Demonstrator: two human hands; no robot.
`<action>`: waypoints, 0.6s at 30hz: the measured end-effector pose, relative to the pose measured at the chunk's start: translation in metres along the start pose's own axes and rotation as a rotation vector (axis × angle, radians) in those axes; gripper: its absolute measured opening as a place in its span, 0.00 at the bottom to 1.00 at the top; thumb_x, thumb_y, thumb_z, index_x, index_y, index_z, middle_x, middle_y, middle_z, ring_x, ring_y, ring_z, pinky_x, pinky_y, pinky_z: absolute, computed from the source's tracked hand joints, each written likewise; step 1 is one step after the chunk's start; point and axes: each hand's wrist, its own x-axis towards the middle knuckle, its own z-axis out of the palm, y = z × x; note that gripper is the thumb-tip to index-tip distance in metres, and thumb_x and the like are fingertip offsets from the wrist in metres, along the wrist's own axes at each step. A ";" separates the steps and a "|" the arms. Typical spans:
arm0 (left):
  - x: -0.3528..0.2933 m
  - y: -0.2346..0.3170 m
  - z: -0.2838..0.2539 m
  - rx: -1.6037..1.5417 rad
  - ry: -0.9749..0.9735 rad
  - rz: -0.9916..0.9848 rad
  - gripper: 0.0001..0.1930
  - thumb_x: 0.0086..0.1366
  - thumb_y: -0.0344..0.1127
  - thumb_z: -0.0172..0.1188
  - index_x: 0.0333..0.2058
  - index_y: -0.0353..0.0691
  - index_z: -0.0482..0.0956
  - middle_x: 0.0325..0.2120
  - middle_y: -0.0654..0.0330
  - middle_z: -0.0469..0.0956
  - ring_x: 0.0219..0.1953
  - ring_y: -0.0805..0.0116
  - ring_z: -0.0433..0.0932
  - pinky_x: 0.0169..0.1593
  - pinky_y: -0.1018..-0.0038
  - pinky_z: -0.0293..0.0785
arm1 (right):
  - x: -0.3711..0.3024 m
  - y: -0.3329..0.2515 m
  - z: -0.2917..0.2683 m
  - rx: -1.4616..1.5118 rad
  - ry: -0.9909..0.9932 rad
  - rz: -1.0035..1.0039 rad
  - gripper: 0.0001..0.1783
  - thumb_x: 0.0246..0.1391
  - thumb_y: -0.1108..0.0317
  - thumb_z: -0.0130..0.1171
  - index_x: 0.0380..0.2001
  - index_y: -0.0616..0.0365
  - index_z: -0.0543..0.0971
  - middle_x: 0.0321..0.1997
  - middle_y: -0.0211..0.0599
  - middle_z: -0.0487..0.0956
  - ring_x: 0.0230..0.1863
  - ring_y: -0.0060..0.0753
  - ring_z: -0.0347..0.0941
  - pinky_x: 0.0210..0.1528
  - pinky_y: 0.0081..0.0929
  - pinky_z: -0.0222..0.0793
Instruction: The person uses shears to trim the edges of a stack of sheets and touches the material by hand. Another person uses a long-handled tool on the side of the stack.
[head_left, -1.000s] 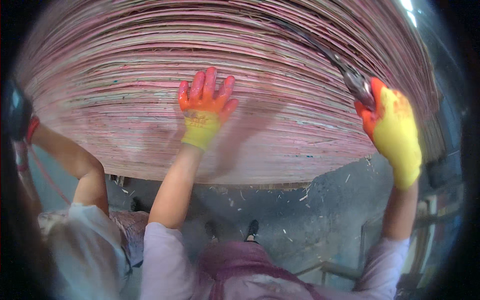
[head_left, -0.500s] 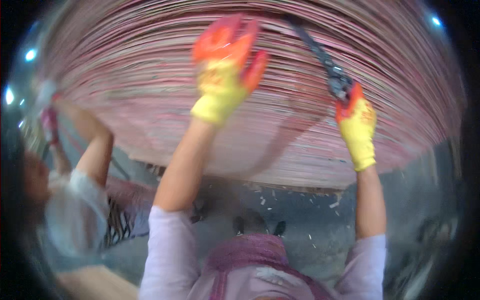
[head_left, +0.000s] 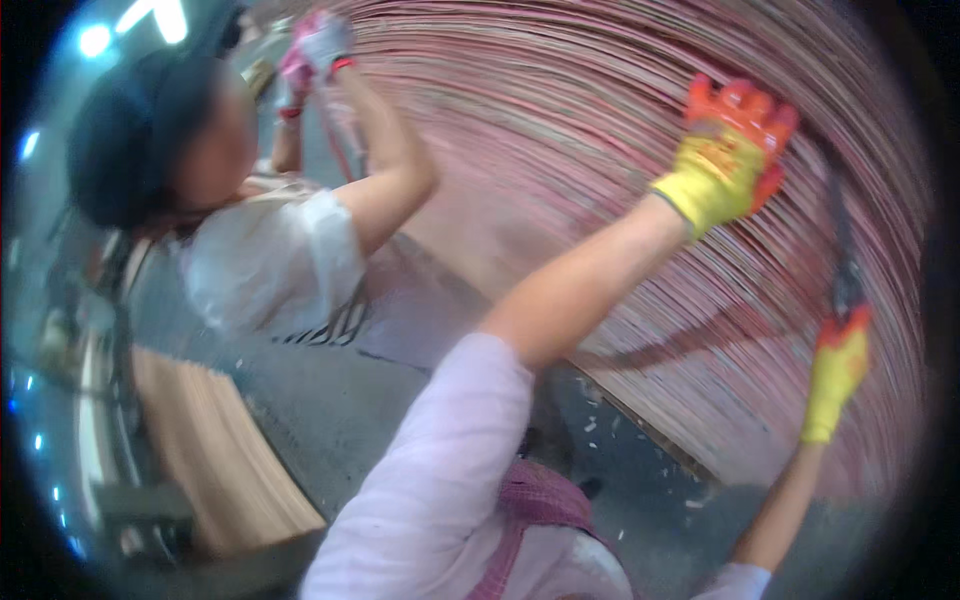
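Note:
A tall stack of thin sheets point(head_left: 520, 200), its layered edges stained pink, curves across the view in front of me. My left hand point(head_left: 728, 145), in a yellow glove with orange fingers, lies against those edges with its fingers spread and holds nothing. Lower at the right, my right hand point(head_left: 841, 365), gloved alike, is wrapped round the lower end of a long, dark, narrow tool point(head_left: 843, 240). The tool points up along the stack; its tip is blurred against the sheet edges, so I cannot tell if it touches them. Its exact kind is unclear.
Close at my left a co-worker point(head_left: 275, 265) in a dark cap and pale top raises gloved hands to the stack's left end. Behind the co-worker lies a low pile of pale wooden sheets point(head_left: 215, 450). Light scraps are scattered on the grey floor point(head_left: 610, 440).
My view has swung left, so the co-worker and the pale pile show more and my hands appear farther right. The dark tool stays in my right hand; my left hand remains by the stack.

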 end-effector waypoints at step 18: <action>-0.001 -0.033 0.020 -0.078 -0.015 0.025 0.28 0.58 0.47 0.68 0.59 0.63 0.79 0.54 0.62 0.80 0.57 0.51 0.75 0.55 0.47 0.65 | 0.039 -0.129 -0.159 -0.446 -0.291 0.009 0.12 0.52 0.66 0.63 0.38 0.57 0.73 0.32 0.51 0.81 0.38 0.62 0.79 0.39 0.54 0.72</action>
